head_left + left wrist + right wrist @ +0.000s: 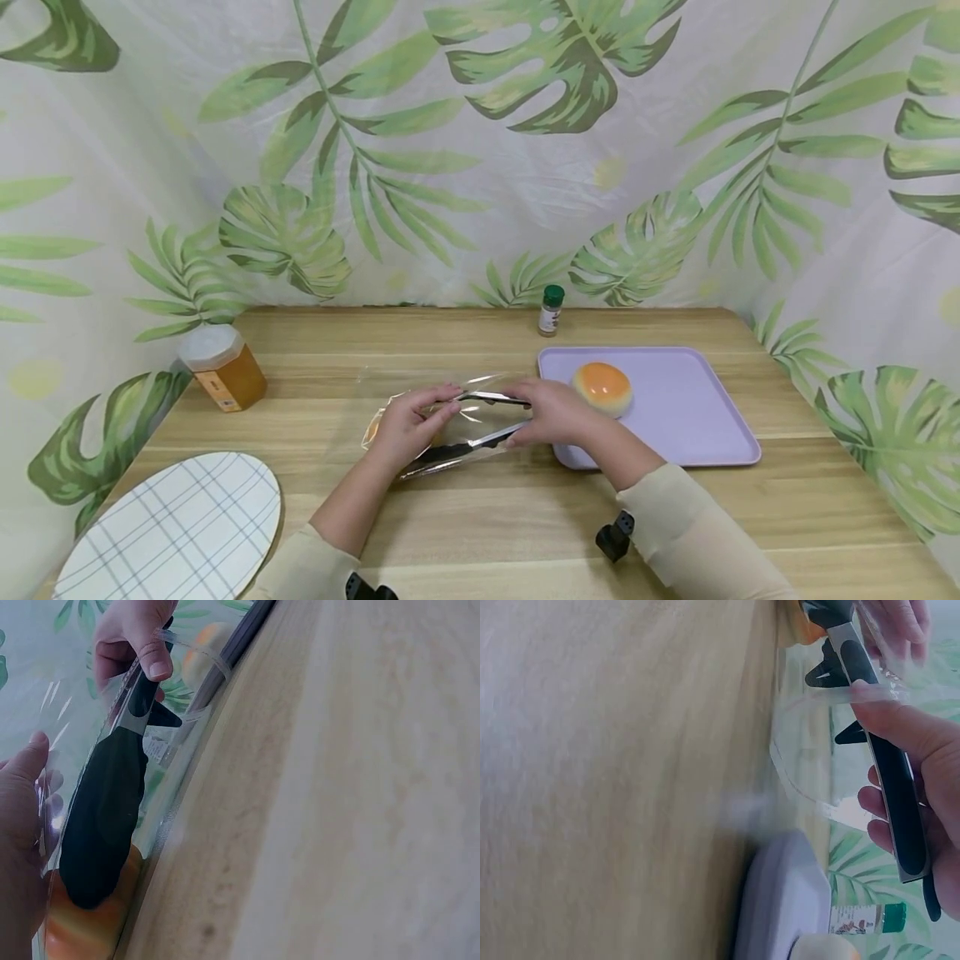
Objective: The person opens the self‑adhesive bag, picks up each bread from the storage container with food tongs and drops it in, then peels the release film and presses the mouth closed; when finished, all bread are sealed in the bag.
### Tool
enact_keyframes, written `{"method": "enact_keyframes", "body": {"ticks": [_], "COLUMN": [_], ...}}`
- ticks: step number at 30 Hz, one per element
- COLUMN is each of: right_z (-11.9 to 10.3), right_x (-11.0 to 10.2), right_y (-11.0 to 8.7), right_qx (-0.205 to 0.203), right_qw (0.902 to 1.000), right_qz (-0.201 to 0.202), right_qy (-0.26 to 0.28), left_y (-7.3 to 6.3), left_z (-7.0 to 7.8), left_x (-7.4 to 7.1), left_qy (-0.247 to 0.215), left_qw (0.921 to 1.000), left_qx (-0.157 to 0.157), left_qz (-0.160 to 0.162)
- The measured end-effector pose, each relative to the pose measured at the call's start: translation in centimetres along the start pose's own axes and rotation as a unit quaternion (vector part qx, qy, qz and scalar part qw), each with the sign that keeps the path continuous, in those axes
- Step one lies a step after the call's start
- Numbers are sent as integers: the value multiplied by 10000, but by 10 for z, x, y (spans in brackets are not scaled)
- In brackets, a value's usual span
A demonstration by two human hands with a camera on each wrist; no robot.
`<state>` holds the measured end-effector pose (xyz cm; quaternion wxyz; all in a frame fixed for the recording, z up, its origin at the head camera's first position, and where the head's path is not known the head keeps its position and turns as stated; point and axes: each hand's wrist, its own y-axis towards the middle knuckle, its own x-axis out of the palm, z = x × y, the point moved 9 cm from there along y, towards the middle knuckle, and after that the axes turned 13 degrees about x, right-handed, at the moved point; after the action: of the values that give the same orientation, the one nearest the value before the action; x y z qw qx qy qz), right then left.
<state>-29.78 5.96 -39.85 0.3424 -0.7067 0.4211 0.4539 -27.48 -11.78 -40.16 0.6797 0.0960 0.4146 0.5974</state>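
My right hand [551, 410] grips the handles of black-and-silver tongs [896, 802], thumb on one arm and fingers on the other side. The tongs' dark head [105, 817] reaches inside a clear plastic bag [476, 417]. At the far left end of the bag lies an orange-brown bread piece [82, 930], just under the dark tong head. My left hand [408, 423] holds the bag's film from above, thumb and fingers on it, and hides part of the bread. The bag's open end faces right, around the tongs by my right hand.
A lilac tray [690, 408] with a round bun [602, 387] on it lies right of my right hand. Behind stands a green-capped spice bottle [551, 312]. At left are an amber jar [225, 371] with a pale lid and a checked oval plate [172, 525].
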Motion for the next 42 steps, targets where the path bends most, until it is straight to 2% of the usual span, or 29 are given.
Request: {"method": "enact_keyframes", "body": {"ticks": [6,12,17,21,27,34,38,42], "right_z": [16,47,73,94,125,164,186,201], "right_x": [-12,-27,-38,-50,-66,-77,-75,-69], "right_y": [-11,-27,-46,-66,-101,-139,-154,-164], "right_qx": [205,563,831,1040,1334,1689,1941,2127], "right_qw": [9998,9983,9963,9936,9857,9716,9650,9636], "right_qz": [33,132,173,381,953,1550,1634,1488], "right_qy": [-40,58,116,239,379,596,659,637], "left_y": [0,0,2,2,2,4,4,3], "left_z": [-1,-3,-4,-8,-14,-14,-15,-14], "left_x": [1,2,1,1,-1,-2,-1,-1], "left_qy": [87,310,429,473,363,430,476,478], "left_qw": [9999,9993,9990,9987,9974,9966,9965,9966], "left_qx": [-113,-161,-77,-203,-622,-697,-680,-669], "left_qz": [-38,-127,-90,-45,67,-19,-55,-71]}}
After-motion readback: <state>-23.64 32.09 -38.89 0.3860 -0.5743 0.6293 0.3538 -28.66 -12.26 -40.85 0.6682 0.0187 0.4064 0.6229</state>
